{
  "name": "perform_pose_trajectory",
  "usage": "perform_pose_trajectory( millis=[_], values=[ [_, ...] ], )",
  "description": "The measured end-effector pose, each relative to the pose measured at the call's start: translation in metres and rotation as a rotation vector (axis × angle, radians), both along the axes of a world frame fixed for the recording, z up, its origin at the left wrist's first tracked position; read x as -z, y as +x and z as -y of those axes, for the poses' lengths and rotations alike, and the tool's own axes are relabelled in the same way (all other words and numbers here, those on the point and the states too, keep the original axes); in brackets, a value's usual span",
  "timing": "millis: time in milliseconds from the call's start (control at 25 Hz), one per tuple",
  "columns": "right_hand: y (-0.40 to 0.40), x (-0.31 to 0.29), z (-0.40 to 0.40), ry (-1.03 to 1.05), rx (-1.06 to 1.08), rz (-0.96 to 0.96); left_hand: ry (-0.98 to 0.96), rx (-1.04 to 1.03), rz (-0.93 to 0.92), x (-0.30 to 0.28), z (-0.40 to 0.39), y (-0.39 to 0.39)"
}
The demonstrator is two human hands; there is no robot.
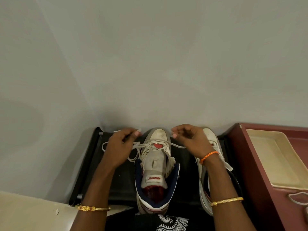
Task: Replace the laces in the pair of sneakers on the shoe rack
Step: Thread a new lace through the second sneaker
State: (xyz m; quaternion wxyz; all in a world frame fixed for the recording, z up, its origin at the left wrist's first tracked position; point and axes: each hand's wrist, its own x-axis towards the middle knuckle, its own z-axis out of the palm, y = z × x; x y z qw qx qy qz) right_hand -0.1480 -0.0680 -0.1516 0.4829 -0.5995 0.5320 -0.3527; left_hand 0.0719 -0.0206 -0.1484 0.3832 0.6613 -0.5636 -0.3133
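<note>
A white sneaker (155, 157) with a navy collar and red insole stands toe-away on the black shoe rack (120, 185). A white lace (176, 145) runs through its lowest eyelets and spreads to both sides. My left hand (119, 147) pinches the lace's left part, which loops beneath it. My right hand (190, 140) holds the right part, pulled out sideways. The second white sneaker (208, 135) lies behind my right wrist, mostly hidden.
The rack stands against a grey wall. A maroon cabinet (253, 164) stands to the right, with a cream tray (273, 157) and a loose white lace (298, 199) on top. A pale surface (33, 212) fills the lower left corner.
</note>
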Motion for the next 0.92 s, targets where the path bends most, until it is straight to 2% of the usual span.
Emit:
perform_pose_trajectory(
  millis=[80,160,280,360,560,720,920],
  values=[
    [0.017,0.002,-0.004,0.047,-0.210,0.001,0.002,0.150,-0.060,-0.009,0.001,-0.007],
    [0.028,0.005,-0.004,0.052,-0.357,-0.010,-0.021,0.177,-0.138,-0.015,0.001,-0.009],
    [0.028,0.008,-0.001,0.036,-0.354,0.066,-0.049,0.154,-0.196,-0.023,-0.002,-0.005],
    [0.027,0.009,-0.001,0.005,-0.327,0.047,-0.037,0.165,-0.239,-0.030,-0.005,-0.006],
    [0.044,0.013,-0.005,-0.027,-0.242,0.046,0.011,0.281,-0.344,-0.042,-0.010,-0.016],
    [0.040,0.011,-0.002,0.047,-0.148,0.222,-0.044,0.097,-0.361,-0.035,-0.006,-0.009],
    [0.022,0.004,0.004,0.048,-0.023,0.284,-0.077,-0.218,-0.202,-0.002,0.004,0.000]
  ],
)
